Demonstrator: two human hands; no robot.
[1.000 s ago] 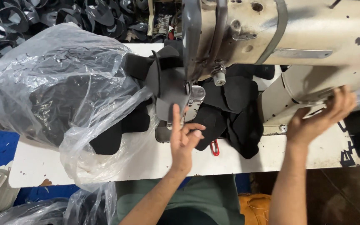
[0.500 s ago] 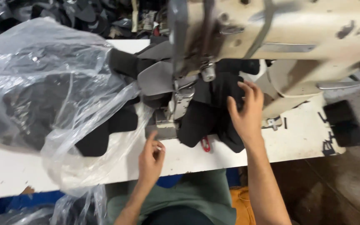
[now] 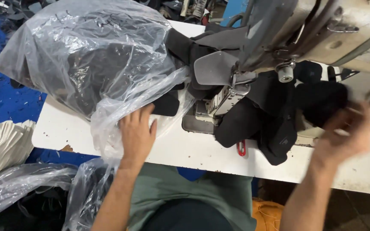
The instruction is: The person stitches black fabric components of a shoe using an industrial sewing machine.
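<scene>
My left hand (image 3: 137, 133) lies flat with fingers apart on the loose edge of a big clear plastic bag (image 3: 86, 64) full of black cut pieces. Its fingertips are next to a black piece (image 3: 166, 104) sticking out of the bag. My right hand (image 3: 343, 136) is blurred by motion at the right, against a heap of black fabric pieces (image 3: 275, 115) under the sewing machine's head (image 3: 322, 30). Whether it grips a piece is unclear. A grey piece (image 3: 214, 67) sits at the presser foot (image 3: 228, 96).
The white table (image 3: 193, 149) carries the machine, with a small red clip (image 3: 241, 148) near its front edge. Stacked white pieces (image 3: 3, 143) and more plastic bags (image 3: 26, 188) lie at the lower left on a blue floor (image 3: 5, 94). Dark pieces are piled behind the table.
My left hand has moved left from the presser foot onto the plastic bag. My right hand has swung from the machine's right end, across the black pieces, and back toward the right.
</scene>
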